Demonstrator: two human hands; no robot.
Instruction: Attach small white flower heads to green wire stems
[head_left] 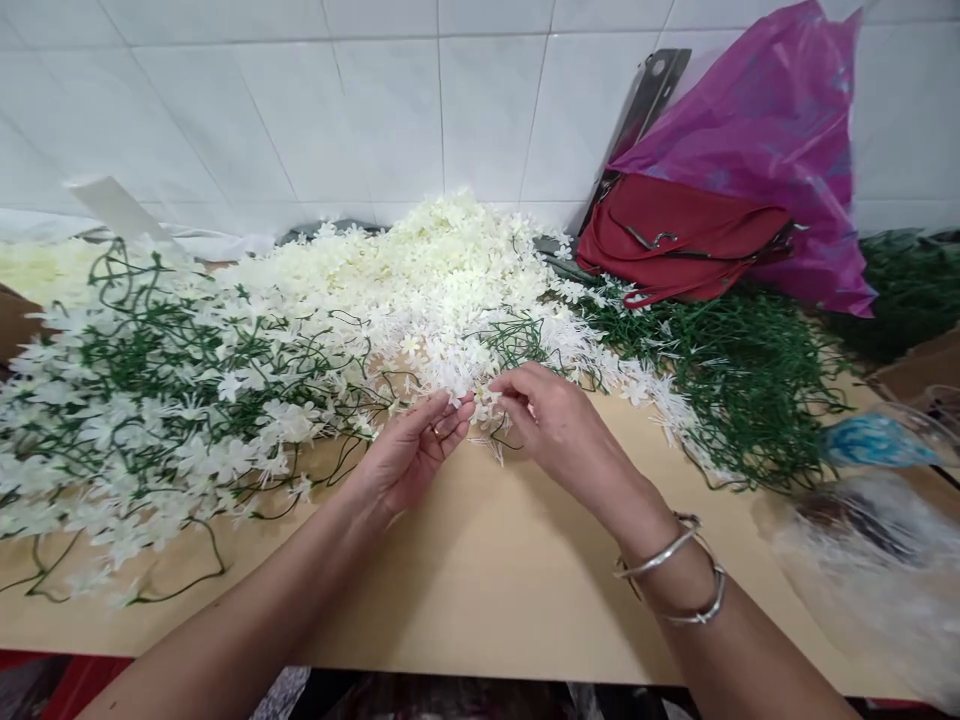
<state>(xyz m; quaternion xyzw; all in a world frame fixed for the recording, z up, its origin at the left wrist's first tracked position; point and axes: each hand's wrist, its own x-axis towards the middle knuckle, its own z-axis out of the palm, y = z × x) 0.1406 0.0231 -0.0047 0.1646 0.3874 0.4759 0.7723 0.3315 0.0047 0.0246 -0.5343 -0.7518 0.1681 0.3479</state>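
Note:
My left hand [411, 450] lies palm up on the tan tabletop [480, 580], its fingers curled round small white artificial flowers at the edge of the loose flower pile [442, 290]. My right hand [551, 420], with silver bangles on the wrist, pinches a small white flower cluster [484, 400] just beside the left fingertips. The two hands nearly touch. Green wire stems with white flowers attached [150, 390] spread out to the left.
A heap of bare green stems [750, 390] lies to the right. Behind it stand a red bag [682, 235] and a purple plastic bag [780, 130] against the white tiled wall. Clear plastic wrapping [870, 560] sits at the right front.

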